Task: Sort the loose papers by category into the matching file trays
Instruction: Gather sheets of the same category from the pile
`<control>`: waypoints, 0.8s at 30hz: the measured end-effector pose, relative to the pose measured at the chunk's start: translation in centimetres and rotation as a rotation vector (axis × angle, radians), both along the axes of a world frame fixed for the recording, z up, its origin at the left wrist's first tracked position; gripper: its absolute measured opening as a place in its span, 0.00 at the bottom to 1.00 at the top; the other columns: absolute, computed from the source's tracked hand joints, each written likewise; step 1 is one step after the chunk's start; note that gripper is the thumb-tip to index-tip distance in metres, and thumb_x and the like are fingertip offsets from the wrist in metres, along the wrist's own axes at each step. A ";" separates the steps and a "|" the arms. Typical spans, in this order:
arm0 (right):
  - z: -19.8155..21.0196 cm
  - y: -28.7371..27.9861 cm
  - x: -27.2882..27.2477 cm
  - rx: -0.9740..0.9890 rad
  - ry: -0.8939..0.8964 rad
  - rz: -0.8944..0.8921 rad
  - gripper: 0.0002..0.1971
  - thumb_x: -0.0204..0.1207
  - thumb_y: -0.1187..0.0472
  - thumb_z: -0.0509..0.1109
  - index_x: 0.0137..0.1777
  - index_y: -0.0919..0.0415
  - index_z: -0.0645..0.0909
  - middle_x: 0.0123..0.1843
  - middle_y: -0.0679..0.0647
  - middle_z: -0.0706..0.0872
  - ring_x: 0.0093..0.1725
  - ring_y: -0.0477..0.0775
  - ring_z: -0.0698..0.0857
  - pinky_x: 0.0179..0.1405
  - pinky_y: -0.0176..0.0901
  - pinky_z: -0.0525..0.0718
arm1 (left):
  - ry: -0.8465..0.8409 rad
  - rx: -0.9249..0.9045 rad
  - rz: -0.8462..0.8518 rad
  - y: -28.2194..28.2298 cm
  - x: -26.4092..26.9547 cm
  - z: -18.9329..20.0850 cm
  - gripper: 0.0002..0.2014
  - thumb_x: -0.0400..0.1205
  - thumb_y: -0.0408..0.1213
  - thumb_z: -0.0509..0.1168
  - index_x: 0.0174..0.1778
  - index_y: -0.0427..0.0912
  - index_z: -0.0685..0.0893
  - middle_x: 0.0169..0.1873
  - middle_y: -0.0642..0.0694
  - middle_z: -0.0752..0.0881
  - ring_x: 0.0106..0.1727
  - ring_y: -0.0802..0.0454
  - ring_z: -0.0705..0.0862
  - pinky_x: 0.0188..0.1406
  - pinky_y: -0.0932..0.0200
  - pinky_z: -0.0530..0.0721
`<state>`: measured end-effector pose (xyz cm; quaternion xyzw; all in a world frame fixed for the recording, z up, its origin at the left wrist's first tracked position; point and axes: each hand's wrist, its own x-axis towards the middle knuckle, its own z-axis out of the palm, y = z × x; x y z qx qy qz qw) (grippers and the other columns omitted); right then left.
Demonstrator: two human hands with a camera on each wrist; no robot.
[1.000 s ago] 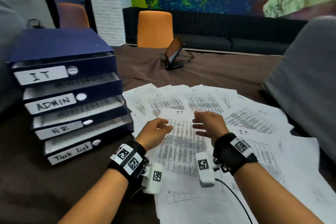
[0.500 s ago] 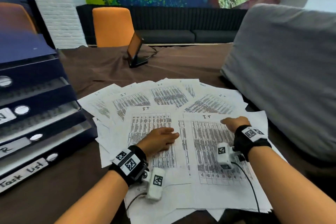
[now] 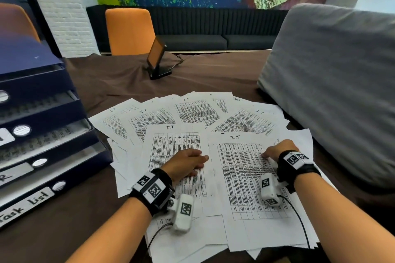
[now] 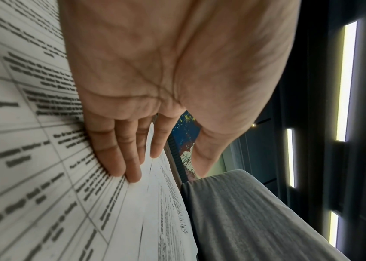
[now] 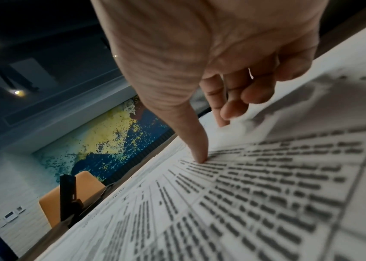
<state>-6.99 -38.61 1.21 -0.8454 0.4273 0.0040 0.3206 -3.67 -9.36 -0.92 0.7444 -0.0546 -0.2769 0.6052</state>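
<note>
Loose printed sheets (image 3: 196, 111) lie fanned over the brown table. Two sheets headed "IT" are on top, side by side. My left hand (image 3: 199, 165) lies flat, fingers straight, on the left IT sheet (image 3: 171, 145); the left wrist view shows the left hand (image 4: 166, 174) with its fingers (image 4: 121, 159) pressed on the print. My right hand (image 3: 273, 150) is at the right edge of the right IT sheet (image 3: 241, 177). In the right wrist view the right hand (image 5: 213, 139) presses its thumb on the sheet, fingers (image 5: 233, 106) curled at a buckled edge. The blue file trays (image 3: 42, 134) stand far left.
The bottom tray carries a "Task list" label (image 3: 27, 200). A big grey cushion (image 3: 331, 92) crowds the table's right side, close to my right hand. A tablet on a stand (image 3: 157, 57) sits at the back, with an orange chair (image 3: 130, 30) behind it.
My right hand has slid one IT sheet to the right, beside the other. My left hand has dropped flat onto the left sheet. The view has swung right, away from the trays.
</note>
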 end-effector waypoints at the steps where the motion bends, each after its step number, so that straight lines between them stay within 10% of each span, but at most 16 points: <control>1: 0.0 0.0 0.0 -0.009 -0.008 -0.004 0.17 0.67 0.64 0.82 0.33 0.65 0.74 0.33 0.59 0.81 0.42 0.65 0.84 0.45 0.50 0.85 | -0.001 0.000 0.000 0.0 0.0 0.0 0.23 0.83 0.42 0.72 0.73 0.39 0.77 0.61 0.44 0.86 0.62 0.51 0.86 0.61 0.53 0.86; 11: 1.3 -0.6 0.2 -0.094 -0.412 0.067 0.07 0.78 0.60 0.71 0.40 0.63 0.83 0.37 0.58 0.84 0.41 0.62 0.82 0.37 0.43 0.74 | 0.015 0.009 0.014 0.2 0.0 -0.3 0.30 0.82 0.45 0.72 0.78 0.41 0.72 0.60 0.43 0.87 0.62 0.50 0.87 0.64 0.49 0.86; 17: 5.1 1.0 2.0 0.229 -0.758 0.202 0.10 0.77 0.57 0.73 0.33 0.48 0.83 0.41 0.58 0.88 0.39 0.57 0.83 0.45 0.52 0.82 | 0.069 -0.059 -0.042 1.1 0.7 -0.1 0.55 0.69 0.55 0.79 0.87 0.45 0.55 0.69 0.43 0.81 0.64 0.49 0.85 0.62 0.49 0.87; 21: 7.6 4.7 2.1 0.472 -0.763 0.411 0.10 0.82 0.65 0.70 0.38 0.56 0.80 0.31 0.45 0.87 0.30 0.46 0.82 0.37 0.41 0.80 | 0.100 -0.141 -0.003 1.6 1.1 0.3 0.73 0.49 0.58 0.88 0.87 0.47 0.55 0.71 0.43 0.80 0.64 0.45 0.86 0.57 0.48 0.89; 24: 9.2 7.3 2.1 0.656 -0.768 0.531 0.10 0.83 0.67 0.68 0.40 0.59 0.78 0.29 0.48 0.86 0.26 0.43 0.82 0.29 0.38 0.82 | 0.111 -0.169 0.028 1.8 1.3 0.6 0.66 0.51 0.55 0.88 0.85 0.46 0.62 0.73 0.40 0.80 0.67 0.41 0.82 0.65 0.43 0.85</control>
